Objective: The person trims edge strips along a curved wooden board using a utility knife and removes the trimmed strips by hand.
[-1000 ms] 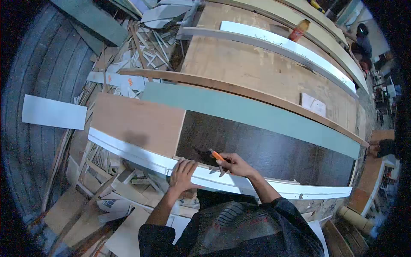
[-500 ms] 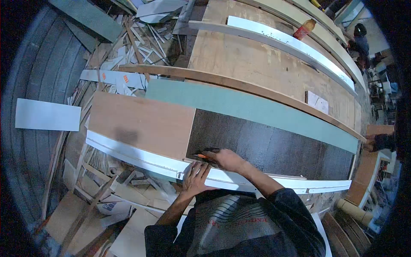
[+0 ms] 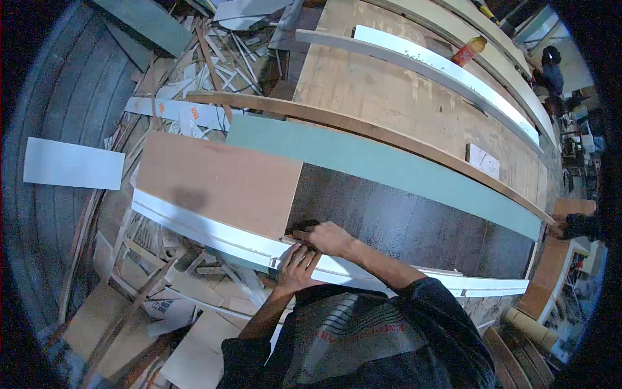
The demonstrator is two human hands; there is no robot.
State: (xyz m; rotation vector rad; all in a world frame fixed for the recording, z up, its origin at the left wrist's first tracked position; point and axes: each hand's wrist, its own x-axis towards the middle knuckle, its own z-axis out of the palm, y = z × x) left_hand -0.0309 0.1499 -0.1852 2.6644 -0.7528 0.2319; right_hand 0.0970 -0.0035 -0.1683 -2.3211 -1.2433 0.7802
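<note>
My left hand [image 3: 299,267] lies flat with its fingers spread on the white edge strip [image 3: 214,232]. Just above it, my right hand [image 3: 328,238] is closed round the orange cutter, which it now mostly hides. That hand is at the corner where the brown board [image 3: 217,178] meets the dark panel [image 3: 402,217], close to the strip. Behind both surfaces runs a pale green board [image 3: 389,172].
A long wooden batten [image 3: 363,126] crosses behind the green board. Farther back are white strips [image 3: 447,74] and a red bottle [image 3: 468,51]. Offcuts [image 3: 227,61] lie at the back left. Another person's hand [image 3: 556,229] is at the right.
My right hand has moved left and down to the panel corner, taking the orange cutter with it. My left hand has shifted right along the white strip.
</note>
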